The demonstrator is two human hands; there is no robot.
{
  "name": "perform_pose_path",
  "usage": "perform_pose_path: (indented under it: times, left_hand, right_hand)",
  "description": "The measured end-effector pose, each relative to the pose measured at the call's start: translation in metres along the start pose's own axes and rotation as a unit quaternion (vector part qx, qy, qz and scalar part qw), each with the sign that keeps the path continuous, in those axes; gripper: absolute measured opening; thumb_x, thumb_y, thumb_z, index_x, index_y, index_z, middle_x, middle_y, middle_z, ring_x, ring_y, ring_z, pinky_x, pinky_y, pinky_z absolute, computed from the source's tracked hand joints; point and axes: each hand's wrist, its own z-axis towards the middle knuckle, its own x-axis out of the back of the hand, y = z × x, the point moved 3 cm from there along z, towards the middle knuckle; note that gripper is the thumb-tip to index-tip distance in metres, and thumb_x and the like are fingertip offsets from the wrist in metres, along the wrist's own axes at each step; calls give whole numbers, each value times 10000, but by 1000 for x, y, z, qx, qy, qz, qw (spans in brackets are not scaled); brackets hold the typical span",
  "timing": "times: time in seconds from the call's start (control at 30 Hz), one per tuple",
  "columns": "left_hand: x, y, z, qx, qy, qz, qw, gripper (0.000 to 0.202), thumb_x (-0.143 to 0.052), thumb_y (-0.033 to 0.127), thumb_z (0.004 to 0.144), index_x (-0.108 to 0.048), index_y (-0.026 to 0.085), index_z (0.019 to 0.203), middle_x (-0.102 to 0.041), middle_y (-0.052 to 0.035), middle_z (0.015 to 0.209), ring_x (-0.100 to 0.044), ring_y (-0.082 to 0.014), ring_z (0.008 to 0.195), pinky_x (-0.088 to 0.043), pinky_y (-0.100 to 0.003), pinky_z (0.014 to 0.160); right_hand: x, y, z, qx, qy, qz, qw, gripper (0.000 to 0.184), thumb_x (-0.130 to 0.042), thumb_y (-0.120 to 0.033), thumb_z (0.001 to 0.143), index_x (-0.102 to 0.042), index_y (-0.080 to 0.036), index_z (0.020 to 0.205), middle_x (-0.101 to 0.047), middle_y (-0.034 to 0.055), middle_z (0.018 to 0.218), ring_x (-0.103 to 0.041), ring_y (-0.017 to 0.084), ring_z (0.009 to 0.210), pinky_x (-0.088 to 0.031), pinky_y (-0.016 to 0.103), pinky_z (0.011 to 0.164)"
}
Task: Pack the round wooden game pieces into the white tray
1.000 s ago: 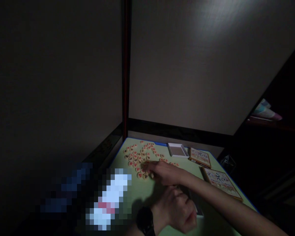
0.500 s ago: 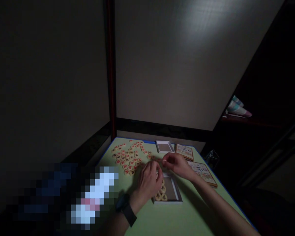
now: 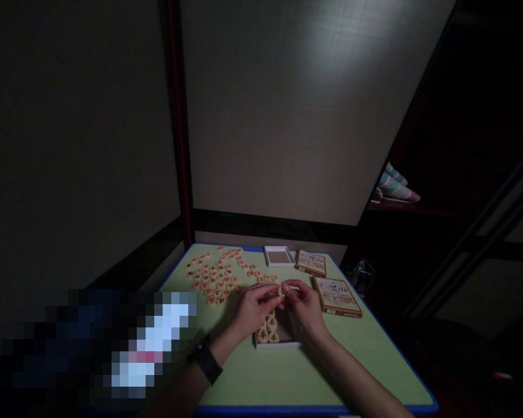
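Note:
A round wooden Chinese chess piece [image 3: 281, 292] with a dark character is pinched between the fingertips of both my hands. My left hand [image 3: 253, 307], with a watch on its wrist, grips it from the left. From the right, the thumb and fingers of my right hand [image 3: 305, 307] close on the same piece. Just below both hands lies an open shallow box [image 3: 279, 345], partly hidden by them. Inside along its left side sit several Chinese chess pieces [image 3: 268, 331] with dark characters.
Loose Chinese chess pieces [image 3: 218, 277], many marked red, spread over the green table's [image 3: 253, 383] far left. At the back stands a second shallow box [image 3: 266, 256]. Two printed box lids, one farther [image 3: 311, 262] and one nearer [image 3: 337, 296], lie at the right. Walls [image 3: 270, 128] rise behind.
Half a second ago my hands were apart, the right one up and to the right of the left. Now they meet on one piece above the box. The view has shifted right.

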Motion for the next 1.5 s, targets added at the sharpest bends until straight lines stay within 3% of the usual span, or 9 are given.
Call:
perform_pose_path:
  times: [0.17,0.27,0.5,0.6,0.7,0.77,0.87,1.17,1.5]
  left_hand:
    - [-2,-12,5,62,-7,-38,997,175,-606,174,794,-739,180,908,-754,-36,952,-694,-168,862,-572,-280,806]
    - [2,-18,7,74,-8,-67,995,152,-608,186,802,-735,168,882,-754,-45,943,-693,-170,870,-563,-290,827]
    - [2,-18,4,97,-58,-86,990,154,-622,256,807,-736,182,881,-757,-33,909,-690,-172,837,-555,-288,799]
    - [4,-15,5,103,-54,-31,993,198,-555,281,855,-720,171,860,-751,-37,864,-679,-166,796,-540,-259,731]
    - [13,-15,6,115,6,100,988,302,-461,296,912,-663,164,731,-706,-28,717,-636,-146,681,-476,-231,650]
    - [19,-15,5,125,31,202,971,329,-435,279,928,-624,172,681,-677,-17,675,-607,-136,645,-427,-227,643]
    - [21,-14,3,142,10,302,943,334,-419,267,945,-608,185,682,-690,-20,720,-609,-138,669,-382,-229,655]
    - [18,-10,2,186,-48,390,901,422,-323,346,987,-678,205,807,-743,-61,899,-672,-187,822,-394,-266,692]
    - [17,-10,0,200,-56,416,885,417,-297,355,977,-675,214,870,-739,-76,918,-684,-223,850,-435,-296,708]
  right_hand:
    - [-2,6,-4,-13,-28,25,999,469,-821,-525,594,-721,-178,893,-748,61,850,-694,210,707,-587,364,698]
    - [0,8,-5,-8,-62,3,998,481,-818,-500,619,-736,-179,968,-753,73,875,-698,229,771,-572,396,771]
    - [13,-4,-16,72,-86,-212,971,353,-667,-425,798,-722,-179,1045,-750,97,997,-692,261,889,-539,393,830]
    - [21,-11,-28,94,-102,-304,943,284,-611,-375,852,-722,-182,1028,-741,98,1002,-679,252,904,-517,374,827]
    - [23,-14,-42,110,-133,-412,895,187,-679,-297,801,-745,-185,935,-726,92,937,-647,257,914,-487,371,830]
    - [20,-14,-50,111,-149,-463,866,163,-721,-247,755,-757,-184,902,-713,89,887,-625,259,910,-476,366,818]
    - [14,-12,-58,96,-153,-495,850,179,-730,-230,747,-770,-190,917,-700,80,822,-608,254,884,-472,357,798]
    - [11,-7,-56,82,-144,-495,853,235,-757,-294,733,-771,-206,951,-698,63,788,-607,250,861,-467,363,801]
    - [12,-6,-56,93,-155,-471,863,217,-754,-278,734,-736,-205,937,-693,55,793,-606,241,847,-468,361,783]
